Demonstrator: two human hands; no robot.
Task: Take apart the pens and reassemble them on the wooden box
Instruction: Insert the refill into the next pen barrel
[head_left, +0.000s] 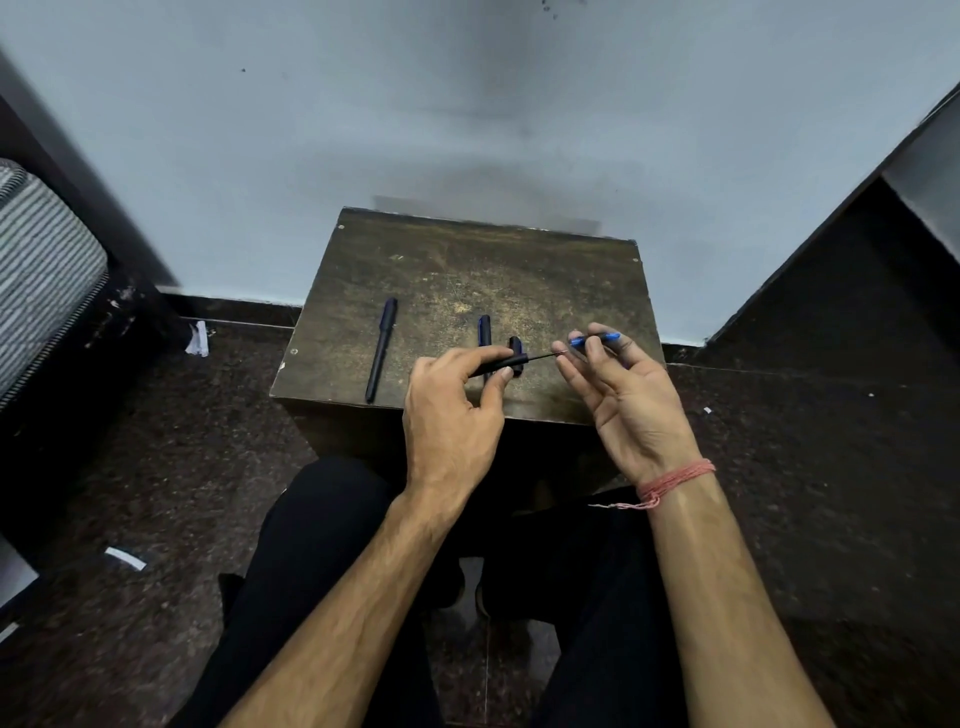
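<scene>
A dark wooden box stands in front of my knees. On its left part lies a whole black pen, pointing away from me. My left hand grips a black pen barrel over the box's front edge. A thin refill sticks out of the barrel toward my right hand, which pinches the refill's end and holds a blue piece between its fingers. Behind my left hand lie a dark blue cap and a short black part, partly hidden.
The box stands against a pale blue wall on a dark speckled floor. A striped cushion is at the far left and a dark panel at the right. Paper scraps lie on the floor.
</scene>
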